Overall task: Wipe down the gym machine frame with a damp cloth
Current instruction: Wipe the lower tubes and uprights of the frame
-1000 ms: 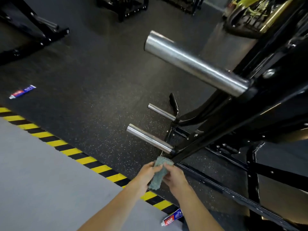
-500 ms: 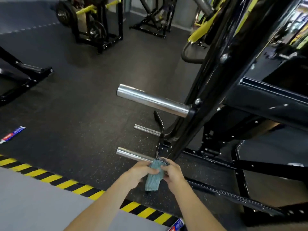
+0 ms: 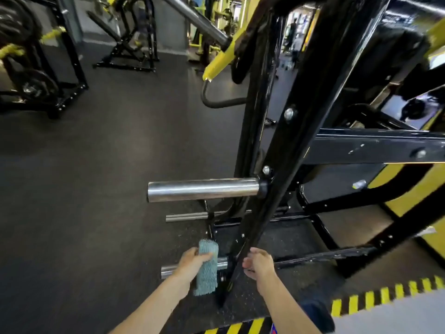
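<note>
My left hand grips a folded blue-green cloth, which hangs down in front of the lowest chrome peg. The black slanted frame post of the gym machine rises from the floor just right of the cloth. My right hand is beside the post's lower end, fingers loosely curled, holding nothing; whether it touches the post I cannot tell. A large chrome peg sticks out left from the post higher up.
A thinner chrome peg lies between the two others. A black crossbeam runs right from the post. Yellow-black hazard tape edges the dark rubber floor. Other black and yellow machines stand at the back left.
My right hand has let go of the cloth and moved right of the post; the left hand keeps the cloth alone. The view has tilted up and swung around the post.
</note>
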Motion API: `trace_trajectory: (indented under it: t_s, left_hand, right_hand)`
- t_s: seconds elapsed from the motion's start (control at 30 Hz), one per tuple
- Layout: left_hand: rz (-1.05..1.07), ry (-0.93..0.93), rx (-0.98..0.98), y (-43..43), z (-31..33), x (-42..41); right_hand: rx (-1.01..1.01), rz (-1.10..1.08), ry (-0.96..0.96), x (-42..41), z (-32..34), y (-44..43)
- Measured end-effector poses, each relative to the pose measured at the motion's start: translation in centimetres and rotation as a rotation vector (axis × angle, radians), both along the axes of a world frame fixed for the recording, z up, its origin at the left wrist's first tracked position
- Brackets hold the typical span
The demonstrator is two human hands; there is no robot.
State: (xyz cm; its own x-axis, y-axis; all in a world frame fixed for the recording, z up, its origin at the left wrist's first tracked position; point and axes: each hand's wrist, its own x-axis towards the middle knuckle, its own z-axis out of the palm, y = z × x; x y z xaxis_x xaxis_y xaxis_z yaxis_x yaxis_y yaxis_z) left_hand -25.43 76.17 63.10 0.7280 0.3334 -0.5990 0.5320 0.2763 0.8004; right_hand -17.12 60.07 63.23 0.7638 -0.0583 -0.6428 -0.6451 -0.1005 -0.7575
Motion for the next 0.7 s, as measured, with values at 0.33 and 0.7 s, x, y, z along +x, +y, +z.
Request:
trace_trajectory:
  t_s: [0.33,0.7]
  left_hand:
    - [-0.145,-0.039,0.017,-3.2,0.3,5.3]
    - [-0.023,-0.669,0.427,-7.4,2.7,13.3]
  right_hand:
    - [-0.132,-0.010,-0.094,0.3,1.6,-1.5]
    - [-0.140,0.041,-0.514,4.9,-1.4,1.0]
